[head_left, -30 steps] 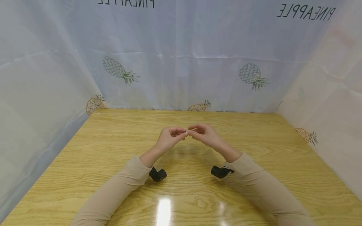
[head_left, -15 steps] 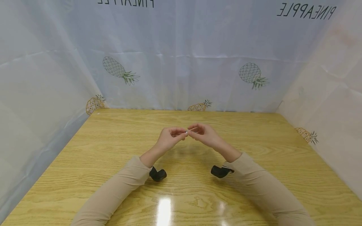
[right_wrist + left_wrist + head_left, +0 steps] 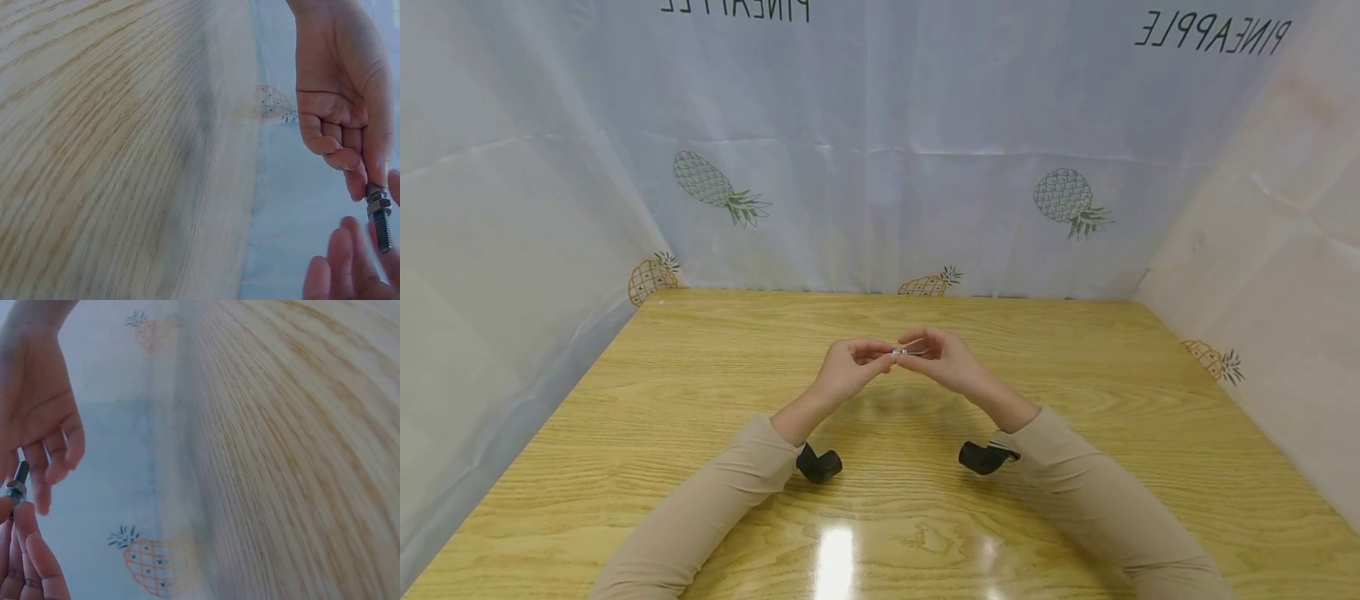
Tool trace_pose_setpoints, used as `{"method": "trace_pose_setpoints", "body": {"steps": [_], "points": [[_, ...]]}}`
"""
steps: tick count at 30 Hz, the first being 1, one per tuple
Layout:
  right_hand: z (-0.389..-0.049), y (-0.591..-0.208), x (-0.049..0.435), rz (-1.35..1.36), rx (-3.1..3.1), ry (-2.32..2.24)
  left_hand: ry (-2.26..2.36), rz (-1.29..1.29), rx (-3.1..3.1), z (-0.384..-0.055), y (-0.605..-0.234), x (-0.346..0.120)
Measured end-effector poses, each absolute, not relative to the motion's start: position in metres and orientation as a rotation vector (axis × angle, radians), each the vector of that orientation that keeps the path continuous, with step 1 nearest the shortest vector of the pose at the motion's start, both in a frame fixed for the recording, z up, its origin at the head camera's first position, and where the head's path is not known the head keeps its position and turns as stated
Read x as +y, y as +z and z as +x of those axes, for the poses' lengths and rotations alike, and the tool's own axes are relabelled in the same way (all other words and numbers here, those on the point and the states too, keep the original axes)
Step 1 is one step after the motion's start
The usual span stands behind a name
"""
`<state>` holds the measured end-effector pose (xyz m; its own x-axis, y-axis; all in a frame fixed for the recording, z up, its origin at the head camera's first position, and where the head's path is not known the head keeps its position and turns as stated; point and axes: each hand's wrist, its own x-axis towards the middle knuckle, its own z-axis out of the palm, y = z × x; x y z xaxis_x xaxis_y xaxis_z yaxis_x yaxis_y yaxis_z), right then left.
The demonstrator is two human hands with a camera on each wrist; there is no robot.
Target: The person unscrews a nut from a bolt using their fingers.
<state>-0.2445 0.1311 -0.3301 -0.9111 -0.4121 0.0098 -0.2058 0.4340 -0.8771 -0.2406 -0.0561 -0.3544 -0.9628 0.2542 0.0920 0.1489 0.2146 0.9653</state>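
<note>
My left hand (image 3: pixel 848 367) pinches the end of a small metal bolt (image 3: pixel 384 232) between thumb and fingertips. A hex nut (image 3: pixel 379 208) sits on the bolt near the pinched end, and bare thread shows beyond it. What lies under the left fingertips is mostly hidden. Around the threaded end, my right hand (image 3: pixel 953 360) has its thumb and fingers spread apart, with the bolt lying between them. In the left wrist view the left hand (image 3: pixel 34 556) is below and the right hand (image 3: pixel 47 419) above. Both hands are raised over the wooden table (image 3: pixel 880 533).
A pale curtain (image 3: pixel 880 108) with pineapple prints stands behind the table and along both sides. Under each sleeve cuff a black wrist mount shows, the left mount (image 3: pixel 820 465) and the right mount (image 3: pixel 983 457). Light reflects off the tabletop near the front.
The right thumb and fingertips have parted from the bolt, so its nut and thread show between the hands. The left hand and both arms have stayed in place.
</note>
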Motion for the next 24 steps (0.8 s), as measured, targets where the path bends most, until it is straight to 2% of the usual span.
{"method": "trace_pose_setpoints", "body": {"steps": [24], "points": [[-0.2452,-0.3328,0.1329,-0.532,2.480,-1.458,1.872,0.368,2.379,-0.2410,-0.3551,-0.0560]]}}
